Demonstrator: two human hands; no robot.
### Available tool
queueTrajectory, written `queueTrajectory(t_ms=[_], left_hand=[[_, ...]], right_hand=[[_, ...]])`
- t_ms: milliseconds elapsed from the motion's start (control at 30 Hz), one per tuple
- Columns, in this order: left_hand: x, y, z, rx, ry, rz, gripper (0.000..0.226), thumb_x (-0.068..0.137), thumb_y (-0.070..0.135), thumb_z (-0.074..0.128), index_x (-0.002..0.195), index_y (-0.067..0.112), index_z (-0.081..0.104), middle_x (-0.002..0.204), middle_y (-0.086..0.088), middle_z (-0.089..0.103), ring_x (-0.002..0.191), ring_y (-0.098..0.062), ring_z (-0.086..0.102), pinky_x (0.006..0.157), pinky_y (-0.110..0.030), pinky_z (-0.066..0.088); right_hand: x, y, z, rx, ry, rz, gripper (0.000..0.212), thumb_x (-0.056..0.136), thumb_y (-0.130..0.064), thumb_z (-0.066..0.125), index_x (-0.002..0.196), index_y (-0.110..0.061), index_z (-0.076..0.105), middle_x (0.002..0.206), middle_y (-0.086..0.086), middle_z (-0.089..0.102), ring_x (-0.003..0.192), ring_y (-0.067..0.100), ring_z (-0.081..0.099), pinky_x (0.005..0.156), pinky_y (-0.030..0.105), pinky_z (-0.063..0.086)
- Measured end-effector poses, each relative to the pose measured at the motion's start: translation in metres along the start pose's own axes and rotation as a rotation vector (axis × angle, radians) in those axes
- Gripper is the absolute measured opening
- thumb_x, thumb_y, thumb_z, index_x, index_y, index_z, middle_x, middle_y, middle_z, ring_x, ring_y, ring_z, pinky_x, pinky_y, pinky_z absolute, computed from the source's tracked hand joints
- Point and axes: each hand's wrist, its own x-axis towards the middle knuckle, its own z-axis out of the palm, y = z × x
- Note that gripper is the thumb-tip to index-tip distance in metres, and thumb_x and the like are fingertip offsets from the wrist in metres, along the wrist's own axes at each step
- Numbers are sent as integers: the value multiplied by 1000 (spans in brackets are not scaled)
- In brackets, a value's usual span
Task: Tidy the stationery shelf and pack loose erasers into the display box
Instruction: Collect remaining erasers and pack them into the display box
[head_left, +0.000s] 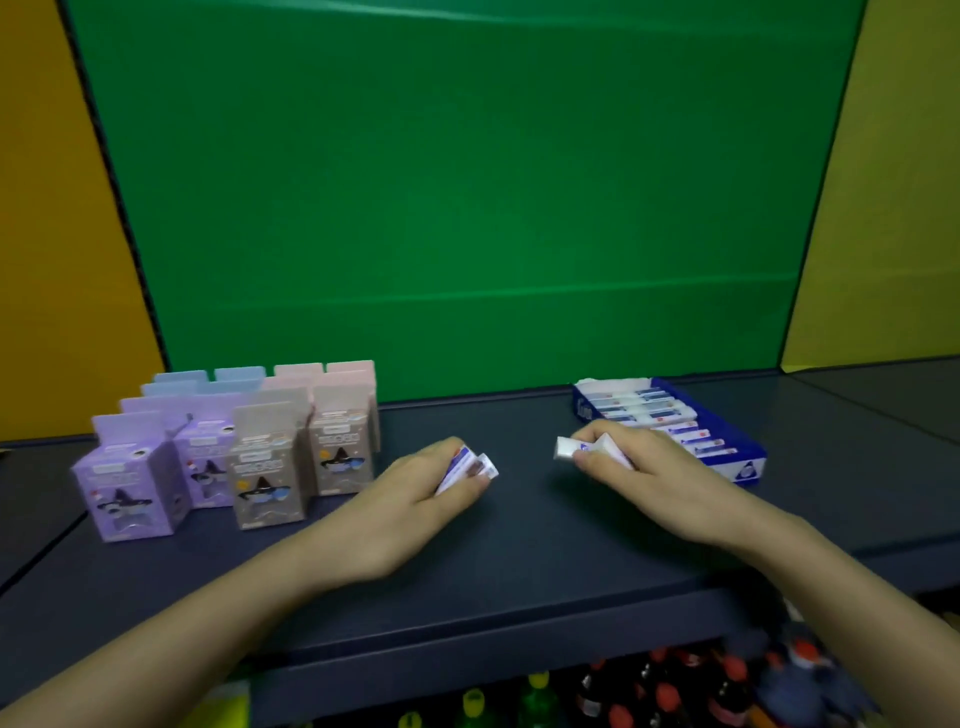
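On the dark blue shelf (519, 530), my left hand (415, 499) is closed around white erasers with blue-and-red sleeves (470, 464), whose ends stick out past my fingers. My right hand (639, 473) grips more of the same erasers (574, 448), their white ends pointing left. Just behind my right hand, at the right, stands the blue display box (737, 441), with a row of erasers (644, 408) lying side by side inside it.
Several small pastel cartons (249, 447) in purple, beige, pink and blue stand in rows at the left of the shelf. A green back panel rises behind. Below the shelf's front edge, bottles with red and yellow caps (665, 691) show.
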Motion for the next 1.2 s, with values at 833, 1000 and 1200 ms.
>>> queueTrajectory(t_ms=[833,1000,1200], left_hand=[[197,46,111,470,-62,-56,30,88,39,52,84,9,51,92,-5,52,85,-14,41,77,-26,33],[198,40,113,471,-133,-83,30,89,32,54,97,4,57,107,-11,51,99,-22,48,88,-33,38],[198,37,114,494,-142,-99,29,88,32,56,94,3,56,100,-6,47,94,-22,49,77,-28,35]], right_hand=[[55,174,-107,-167,-42,-162,27,81,-34,67,106,-26,70,103,-7,66,100,14,56,85,26,42],[60,171,-106,-192,-57,-257,25,81,-30,68,105,-22,71,86,-25,52,94,8,53,77,14,35],[65,171,-103,-244,-73,-285,25,80,-31,69,104,-24,71,100,-10,65,96,11,53,85,23,38]])
